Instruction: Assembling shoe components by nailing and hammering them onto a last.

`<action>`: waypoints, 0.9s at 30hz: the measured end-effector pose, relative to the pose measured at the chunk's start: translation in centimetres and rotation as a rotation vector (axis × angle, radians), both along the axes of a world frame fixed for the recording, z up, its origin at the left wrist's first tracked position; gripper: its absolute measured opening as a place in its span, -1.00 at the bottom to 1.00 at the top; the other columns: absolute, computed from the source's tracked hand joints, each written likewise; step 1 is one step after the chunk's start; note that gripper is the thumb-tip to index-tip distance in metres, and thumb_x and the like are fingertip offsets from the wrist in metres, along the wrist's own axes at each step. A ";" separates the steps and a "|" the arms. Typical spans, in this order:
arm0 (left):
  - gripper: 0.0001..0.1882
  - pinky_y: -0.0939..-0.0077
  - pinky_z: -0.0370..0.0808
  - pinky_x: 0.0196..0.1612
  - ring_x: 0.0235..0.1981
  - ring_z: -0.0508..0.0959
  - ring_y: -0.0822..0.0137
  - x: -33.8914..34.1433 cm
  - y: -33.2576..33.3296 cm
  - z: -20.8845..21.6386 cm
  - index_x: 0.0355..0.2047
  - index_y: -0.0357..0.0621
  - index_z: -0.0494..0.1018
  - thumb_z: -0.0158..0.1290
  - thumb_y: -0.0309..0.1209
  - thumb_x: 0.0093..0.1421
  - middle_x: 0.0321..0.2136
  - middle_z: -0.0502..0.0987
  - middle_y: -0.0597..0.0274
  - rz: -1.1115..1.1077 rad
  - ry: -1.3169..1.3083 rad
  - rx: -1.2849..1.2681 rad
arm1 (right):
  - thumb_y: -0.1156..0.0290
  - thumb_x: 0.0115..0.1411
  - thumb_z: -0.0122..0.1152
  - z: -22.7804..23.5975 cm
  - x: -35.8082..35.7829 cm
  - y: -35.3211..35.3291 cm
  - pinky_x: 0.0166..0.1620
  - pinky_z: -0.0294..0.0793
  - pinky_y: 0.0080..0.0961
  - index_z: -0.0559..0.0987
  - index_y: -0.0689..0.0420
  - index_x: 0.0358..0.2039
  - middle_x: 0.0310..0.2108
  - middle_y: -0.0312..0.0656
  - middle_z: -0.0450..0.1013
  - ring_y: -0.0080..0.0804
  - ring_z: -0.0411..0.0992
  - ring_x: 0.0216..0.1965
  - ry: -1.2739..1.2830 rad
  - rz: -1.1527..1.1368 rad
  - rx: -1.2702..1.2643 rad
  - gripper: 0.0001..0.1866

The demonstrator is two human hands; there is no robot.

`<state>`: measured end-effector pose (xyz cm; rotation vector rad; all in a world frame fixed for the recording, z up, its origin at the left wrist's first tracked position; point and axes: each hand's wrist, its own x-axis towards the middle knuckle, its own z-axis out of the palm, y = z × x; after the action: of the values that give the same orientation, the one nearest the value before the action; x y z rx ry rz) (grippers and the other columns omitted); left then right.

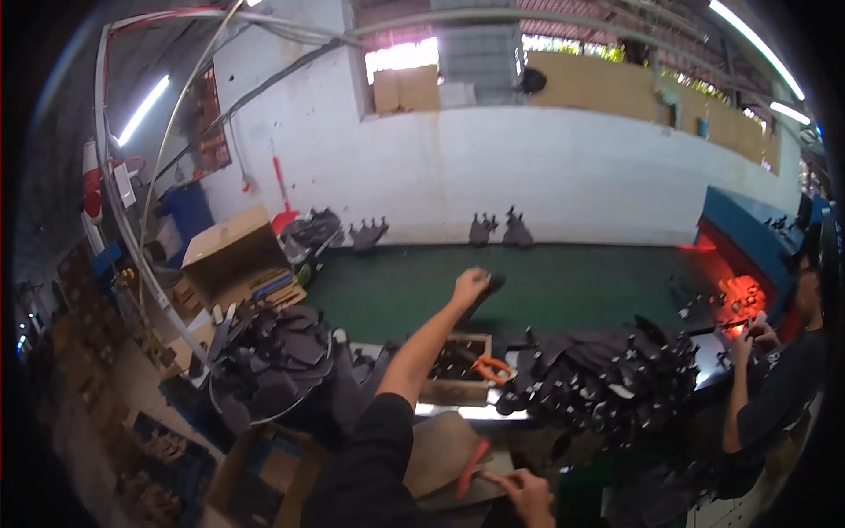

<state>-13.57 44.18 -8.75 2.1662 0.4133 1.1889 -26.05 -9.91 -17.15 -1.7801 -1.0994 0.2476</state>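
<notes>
My left hand (472, 285) reaches out over the green conveyor belt (396, 280), its fingers closed on a small dark piece (496, 283). Low in the view, my right hand (531, 498) grips the handle of a hammer with a red head (473, 468). The hammer is just above a pale board (440, 451). Between my hands, a wooden box (462, 392) holds small dark parts, and orange-handled pliers (493, 368) lie at its right side.
Dark flat pieces with small knobs form a large heap (607, 370) at the right. More fill a round basket (277, 365) at the left, near an open cardboard box (236, 246). A co-worker (779, 387) handles pieces by a red-glowing blue machine (753, 233).
</notes>
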 end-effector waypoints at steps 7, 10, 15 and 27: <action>-0.58 0.46 0.35 0.10 -0.04 0.44 0.48 1.2 -6.0 6.0 0.12 0.01 0.34 0.11 -0.15 0.34 -0.14 0.48 0.36 -0.459 -0.528 -0.754 | 0.28 0.10 0.47 -1.5 0.1 -4.5 -0.46 0.42 -0.56 0.62 0.24 -0.39 -0.61 -0.16 0.51 -0.55 0.46 -0.57 0.327 -0.148 -0.007 -0.72; -0.61 0.47 0.42 0.02 -0.17 0.49 0.42 1.2 -10.2 9.4 0.02 -0.07 0.38 0.13 -0.13 0.32 -0.39 0.40 0.39 -0.739 -0.543 -0.887 | 0.32 0.14 0.43 -2.5 -0.6 -5.6 -0.49 0.34 -0.63 0.61 0.26 -0.41 -0.66 -0.28 0.45 -0.68 0.36 -0.58 0.447 -0.185 -0.023 -0.75; -0.36 0.33 0.57 -0.23 -0.38 0.61 0.23 -4.8 -17.8 13.5 0.13 -0.21 0.15 0.22 -0.17 0.25 -0.25 0.49 0.14 -0.777 -0.319 -0.852 | 0.33 0.24 0.34 -3.4 -0.7 -7.0 -0.51 0.25 -0.73 0.57 0.24 -0.34 -0.60 -0.42 0.41 -0.75 0.30 -0.58 0.673 -0.120 0.074 -0.78; 0.03 -0.06 -0.07 0.39 0.38 -0.03 -0.24 -27.6 -34.7 -4.6 0.37 -0.37 -0.05 0.25 -0.05 0.14 0.36 -0.06 -0.33 0.553 0.380 -0.062 | 0.36 0.30 0.22 2.2 0.7 -5.3 -0.68 0.16 -0.63 0.31 0.12 -0.38 -0.69 -0.38 0.20 -0.67 0.10 -0.76 0.970 0.023 0.275 -0.74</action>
<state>-41.13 9.44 -13.31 2.2949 1.2589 1.0012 -25.40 -15.18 -14.96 -1.1526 -0.4142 0.8259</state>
